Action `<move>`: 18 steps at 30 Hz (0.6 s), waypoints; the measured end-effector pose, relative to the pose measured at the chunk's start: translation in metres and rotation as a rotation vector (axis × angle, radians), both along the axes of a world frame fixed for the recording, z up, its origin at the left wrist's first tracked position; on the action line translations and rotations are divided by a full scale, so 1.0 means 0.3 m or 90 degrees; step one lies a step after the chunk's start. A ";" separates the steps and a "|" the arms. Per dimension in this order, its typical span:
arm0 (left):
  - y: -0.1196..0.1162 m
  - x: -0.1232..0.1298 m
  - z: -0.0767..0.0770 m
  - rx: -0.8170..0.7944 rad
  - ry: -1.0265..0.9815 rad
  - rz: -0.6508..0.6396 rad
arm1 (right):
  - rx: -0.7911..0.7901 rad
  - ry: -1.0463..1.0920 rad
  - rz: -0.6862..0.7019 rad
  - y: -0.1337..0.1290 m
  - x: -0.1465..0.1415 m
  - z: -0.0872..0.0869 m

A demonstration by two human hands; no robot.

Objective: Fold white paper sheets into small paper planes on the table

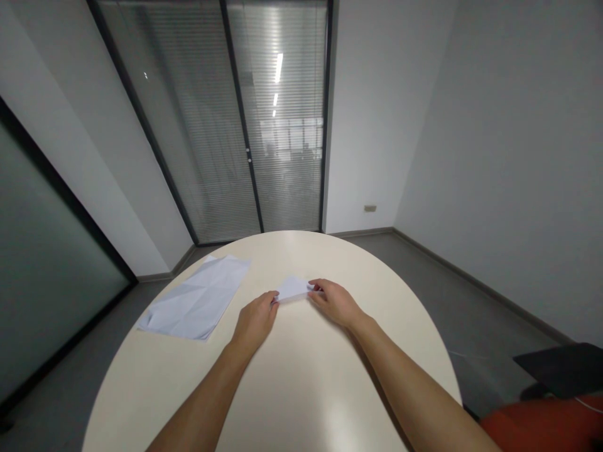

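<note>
A small folded piece of white paper (293, 287), roughly triangular with a strip along its near edge, is held between my hands above the middle of the table. My left hand (257, 319) pinches its left corner between thumb and fingers. At the opposite corner, my right hand (335, 302) grips the paper the same way, its fingertips curled around the end. Creased white sheets (200, 298) lie in a loose stack to the left of my left hand.
The round cream table (292, 376) fills the lower centre. Beyond it stand glass doors with blinds (211, 125). A red chair (541, 424) and a dark flat object (560, 367) are at the lower right.
</note>
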State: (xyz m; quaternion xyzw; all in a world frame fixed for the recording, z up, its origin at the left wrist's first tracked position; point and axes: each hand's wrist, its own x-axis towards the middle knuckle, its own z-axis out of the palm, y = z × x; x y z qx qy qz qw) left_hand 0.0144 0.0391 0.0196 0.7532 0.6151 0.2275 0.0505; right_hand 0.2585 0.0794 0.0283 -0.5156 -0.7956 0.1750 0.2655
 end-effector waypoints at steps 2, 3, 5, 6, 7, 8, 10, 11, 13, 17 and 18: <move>-0.002 0.002 0.005 -0.001 0.012 0.003 | 0.001 -0.005 -0.009 0.003 0.002 0.000; -0.002 0.002 0.007 -0.003 0.017 0.005 | 0.003 -0.007 -0.012 0.004 0.003 -0.001; -0.002 0.004 0.010 -0.004 0.023 0.010 | 0.008 -0.008 -0.015 0.007 0.005 -0.003; -0.001 0.004 0.011 -0.004 0.026 0.013 | 0.010 -0.007 -0.016 0.008 0.006 -0.005; -0.001 0.004 0.011 -0.003 0.028 0.017 | 0.010 -0.006 -0.015 0.010 0.007 -0.008; 0.000 0.003 0.012 -0.002 0.032 0.021 | 0.009 -0.004 -0.013 0.012 0.008 -0.010; 0.001 0.002 0.012 0.000 0.039 0.026 | 0.005 0.000 -0.004 0.015 0.010 -0.014; 0.001 0.001 0.012 0.001 0.042 0.029 | 0.005 0.003 0.002 0.016 0.010 -0.016; 0.000 -0.001 0.012 0.005 0.045 0.034 | 0.008 0.012 0.007 0.017 0.010 -0.017; -0.001 -0.004 0.009 0.010 0.048 0.044 | 0.012 0.035 0.000 0.018 0.008 -0.015; -0.001 -0.004 0.008 0.011 0.049 0.046 | 0.010 0.040 -0.003 0.018 0.007 -0.015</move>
